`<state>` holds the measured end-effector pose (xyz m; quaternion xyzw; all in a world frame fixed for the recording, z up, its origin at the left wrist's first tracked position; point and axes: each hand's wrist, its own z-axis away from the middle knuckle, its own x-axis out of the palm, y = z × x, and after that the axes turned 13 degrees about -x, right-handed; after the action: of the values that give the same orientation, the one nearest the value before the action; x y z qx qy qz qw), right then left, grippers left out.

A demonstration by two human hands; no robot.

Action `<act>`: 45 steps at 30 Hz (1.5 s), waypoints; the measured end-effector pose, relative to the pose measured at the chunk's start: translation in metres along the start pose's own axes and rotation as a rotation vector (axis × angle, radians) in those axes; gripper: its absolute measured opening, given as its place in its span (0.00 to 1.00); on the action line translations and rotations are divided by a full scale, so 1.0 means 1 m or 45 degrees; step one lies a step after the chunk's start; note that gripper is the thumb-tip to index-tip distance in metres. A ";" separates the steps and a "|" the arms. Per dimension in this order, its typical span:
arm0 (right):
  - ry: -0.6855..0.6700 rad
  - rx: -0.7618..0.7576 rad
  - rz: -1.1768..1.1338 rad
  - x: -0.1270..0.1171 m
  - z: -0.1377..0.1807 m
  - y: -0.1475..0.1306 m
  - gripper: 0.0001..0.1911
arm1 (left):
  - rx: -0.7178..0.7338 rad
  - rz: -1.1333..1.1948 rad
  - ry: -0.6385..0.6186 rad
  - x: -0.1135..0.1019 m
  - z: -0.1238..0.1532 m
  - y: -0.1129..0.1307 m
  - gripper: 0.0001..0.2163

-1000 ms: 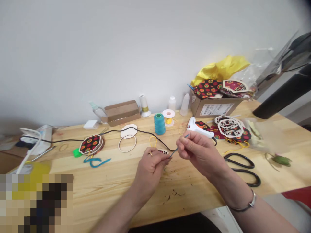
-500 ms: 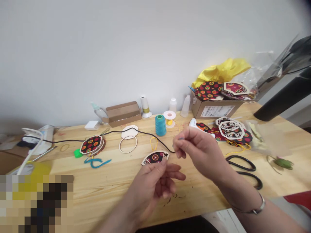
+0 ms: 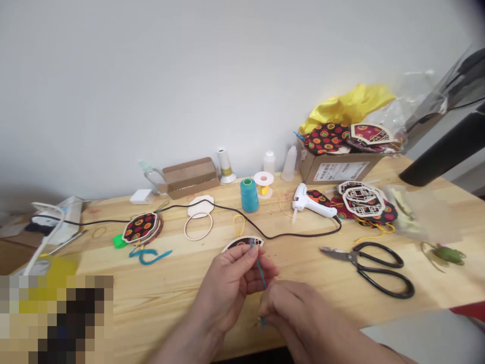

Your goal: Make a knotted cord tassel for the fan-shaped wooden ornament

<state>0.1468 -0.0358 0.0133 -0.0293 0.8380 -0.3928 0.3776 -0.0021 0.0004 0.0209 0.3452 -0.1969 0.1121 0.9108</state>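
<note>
My left hand (image 3: 237, 273) pinches a fan-shaped ornament (image 3: 242, 242) with a pale wooden rim and dark patterned fabric, and most of it is hidden by the fingers. A yellow loop (image 3: 239, 225) sticks up from its top edge. Between thumb and ornament runs a blue cord (image 3: 260, 270), which slants down to my right hand (image 3: 293, 308). My right hand is closed on that cord below and right of the left hand, with the cord's end poking out underneath. Behind the hands stands a spool of teal thread (image 3: 249, 195).
A white glue gun (image 3: 312, 202) with a black cable lies at right centre, above black-handled scissors (image 3: 367, 265). Fabric pieces with white lattice frames (image 3: 364, 200) lie behind. A cardboard box (image 3: 337, 169) stands at the back right. At left are a stacked ornament (image 3: 142, 228) and blue cord loops (image 3: 149, 256).
My right hand has moved down and left, from above the ornament to below it, uncovering the glue gun and scissors. The blue cord now stretches between both hands.
</note>
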 end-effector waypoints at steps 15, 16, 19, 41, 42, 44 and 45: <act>-0.457 0.251 -0.284 0.002 0.000 0.005 0.09 | 0.005 0.145 -0.056 -0.006 -0.010 0.004 0.06; -0.456 0.245 -0.303 -0.002 0.000 0.005 0.08 | 0.010 0.127 -0.034 -0.006 -0.009 0.004 0.07; -0.339 0.289 -0.353 -0.020 0.000 0.012 0.07 | 0.076 0.026 0.067 -0.008 -0.006 0.004 0.08; -0.099 -0.284 1.224 -0.046 -0.142 0.076 0.13 | 0.371 -0.025 0.297 -0.012 -0.002 0.020 0.12; -0.078 -0.265 1.249 -0.048 -0.147 0.077 0.13 | 0.391 0.006 0.276 -0.012 -0.003 0.022 0.11; -0.028 -0.201 1.274 -0.052 -0.155 0.079 0.13 | 0.418 0.046 0.239 -0.012 -0.003 0.025 0.11; 0.003 -0.150 1.276 -0.055 -0.159 0.081 0.13 | 0.421 0.056 0.227 -0.012 -0.003 0.025 0.11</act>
<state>0.1018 0.1398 0.0561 0.3559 0.7703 -0.1152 0.5165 -0.0209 0.0204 0.0282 0.4744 -0.1019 0.1930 0.8528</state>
